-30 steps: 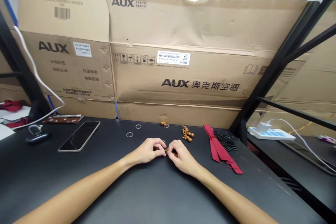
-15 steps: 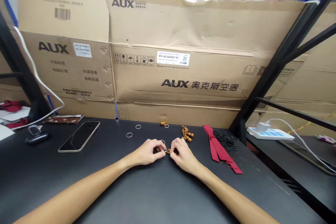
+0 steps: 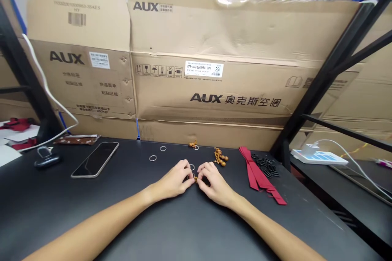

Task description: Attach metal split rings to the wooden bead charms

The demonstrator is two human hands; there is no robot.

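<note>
The hands have edged closer; left hand [image 3: 174, 180] and right hand [image 3: 216, 184] both pinch one wooden charm [image 3: 195, 178]. Keep grips steady.

A phone [image 3: 94, 159] lies left, red ribbons [image 3: 260, 175] right, cardboard boxes [image 3: 214, 57] stand behind.

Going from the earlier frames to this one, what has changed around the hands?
Barely anything. The left hand and right hand stay together on the table, fingers still pinching the small brown bead piece; the fingertips have drawn slightly closer. Nothing was picked up or let go. The loose rings, bead cluster, red ribbons and phone lie where they were.
</note>
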